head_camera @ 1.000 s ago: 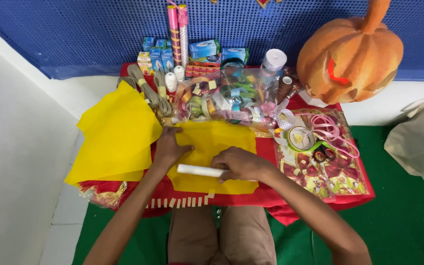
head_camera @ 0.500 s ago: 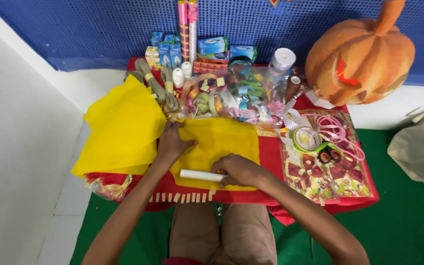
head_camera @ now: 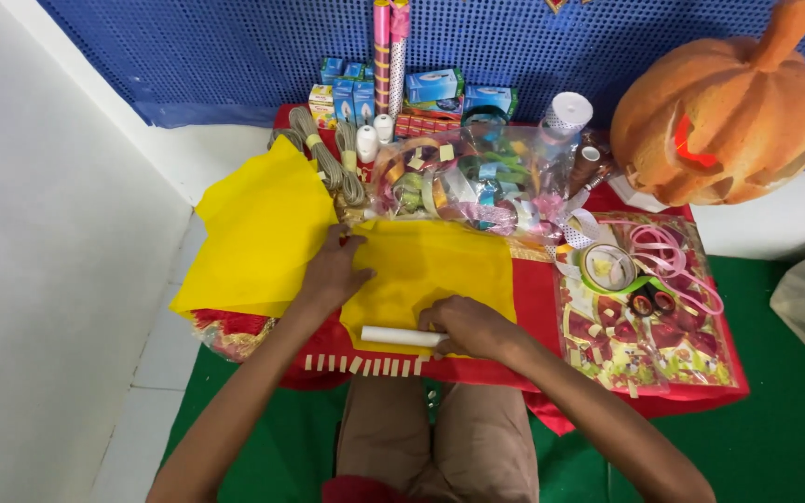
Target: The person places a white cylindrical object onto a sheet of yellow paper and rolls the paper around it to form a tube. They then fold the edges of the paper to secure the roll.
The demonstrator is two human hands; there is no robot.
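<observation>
step: rolling, I'd say | white tube (head_camera: 401,336) at yellow sheet (head_camera: 430,270) near edge | right hand (head_camera: 466,326) fingers clamped on tube | left hand (head_camera: 333,273) flat, fingers spread, sheet's left edge | next: probably needs even pressure

Place: a home craft corner, set up low on the floor.
Work surface: a low table (head_camera: 533,298) under a red cloth.
Supplies: yellow paper sheets (head_camera: 258,228), twine bundles (head_camera: 328,158), small boxes (head_camera: 351,93), wrapping rolls (head_camera: 388,47), tape rolls (head_camera: 607,267), pink scissors (head_camera: 673,265).
Decoration: a large orange pumpkin lantern (head_camera: 719,107).
Backdrop: blue perforated panel (head_camera: 235,47), white wall (head_camera: 39,233), green floor mat (head_camera: 775,419).
</observation>
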